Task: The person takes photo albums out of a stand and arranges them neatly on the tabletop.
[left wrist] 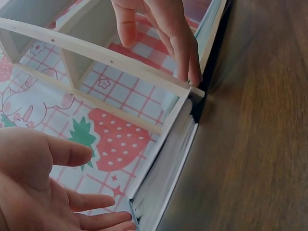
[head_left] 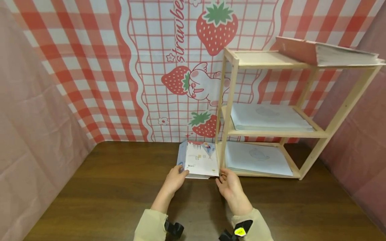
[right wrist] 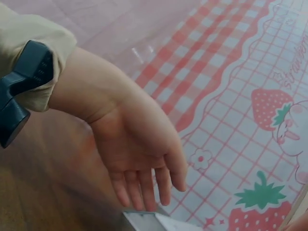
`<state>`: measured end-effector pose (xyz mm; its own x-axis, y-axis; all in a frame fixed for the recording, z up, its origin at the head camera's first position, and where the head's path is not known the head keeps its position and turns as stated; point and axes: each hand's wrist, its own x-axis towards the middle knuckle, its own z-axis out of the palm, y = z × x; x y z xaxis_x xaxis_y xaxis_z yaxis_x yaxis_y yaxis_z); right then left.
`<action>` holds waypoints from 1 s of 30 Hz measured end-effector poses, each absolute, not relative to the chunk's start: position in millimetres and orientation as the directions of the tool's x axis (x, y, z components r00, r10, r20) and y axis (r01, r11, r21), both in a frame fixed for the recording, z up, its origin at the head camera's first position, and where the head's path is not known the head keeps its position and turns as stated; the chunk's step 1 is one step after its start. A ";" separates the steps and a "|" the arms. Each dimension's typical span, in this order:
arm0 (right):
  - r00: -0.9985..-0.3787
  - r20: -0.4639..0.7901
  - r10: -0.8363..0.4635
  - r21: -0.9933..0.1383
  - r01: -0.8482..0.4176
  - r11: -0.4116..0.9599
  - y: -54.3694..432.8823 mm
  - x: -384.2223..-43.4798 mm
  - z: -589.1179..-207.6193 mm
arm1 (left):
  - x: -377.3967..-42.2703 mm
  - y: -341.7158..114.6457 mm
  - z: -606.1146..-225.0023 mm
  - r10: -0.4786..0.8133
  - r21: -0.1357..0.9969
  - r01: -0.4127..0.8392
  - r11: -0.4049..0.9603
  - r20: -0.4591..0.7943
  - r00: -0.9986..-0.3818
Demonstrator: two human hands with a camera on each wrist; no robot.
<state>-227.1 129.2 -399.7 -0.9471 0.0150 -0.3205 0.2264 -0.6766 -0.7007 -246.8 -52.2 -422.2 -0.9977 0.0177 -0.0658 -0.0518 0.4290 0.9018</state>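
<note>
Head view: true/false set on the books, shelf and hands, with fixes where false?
1. The left hand is at the near left corner of the table book. True.
2. The table book stands upright. False: it lies flat.
3. The right hand is by the table book's near right corner. True.
4. The red book lies on top of the wooden shelf. True.
5. The table book is right of the wooden shelf. False: it is left of it.
</note>
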 end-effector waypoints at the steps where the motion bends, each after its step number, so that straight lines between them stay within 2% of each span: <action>1: -0.948 -0.319 0.013 -0.697 0.225 -0.680 130.0 -226.8 -398.0 | -246.1 -51.8 -421.1 0.020 0.906 -0.060 0.420 -0.075 -0.997; 7: -0.953 -0.301 0.015 -0.667 0.200 -0.717 133.4 -223.0 -388.8 | -242.6 -49.2 -415.2 0.039 0.921 -0.046 0.388 -0.066 -0.997; 11: -0.955 -0.273 0.114 -0.672 0.105 -0.733 135.2 -217.2 -382.3 | -238.8 -47.4 -412.2 0.048 0.924 -0.025 0.381 -0.046 -0.998; 14: -0.950 -0.247 0.190 -0.703 0.041 -0.710 137.3 -212.4 -377.9 | -235.4 -46.4 -409.1 0.056 0.929 -0.017 0.370 -0.041 -0.998; 30: -0.935 -0.092 0.343 -0.782 -0.146 -0.607 151.8 -203.5 -352.6 | -226.5 -39.9 -389.8 0.069 0.938 0.069 0.339 0.048 -0.996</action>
